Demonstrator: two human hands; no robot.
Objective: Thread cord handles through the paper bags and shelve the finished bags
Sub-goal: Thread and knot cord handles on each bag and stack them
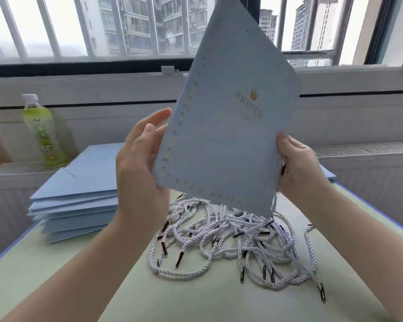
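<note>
Fingers of the right hand [299, 168] were curled round the right edge of a flat light-blue paper bag [221, 140], the thumb on the printed front, and they seemed to pinch also a black cord tip against that edge. The left hand [140, 163] supported the left edge, near the lower corner, with fingers nearly straight and relaxed, so the hold on that side looked weak.

Held up in the air and tilted like a diamond, the bag showed a gold crown and lettering. If the right hand loosened, it would probably swing or fall into the pile of white twisted cords [237, 242], which lay directly below on the pale green table [56, 282]. These cords were tangled together, so pulling one could drag others off the table edge. A short piece of cord hung from the lowest corner of the bag; whether it was fully threaded could not be told.

Farther left lay a stack of flat blue bags [77, 201], and behind it a green drink bottle [43, 131] stood on the radiator ledge [14, 168], below the barred window [102, 26]. A careless sweep of the bag could knock this bottle down.
</note>
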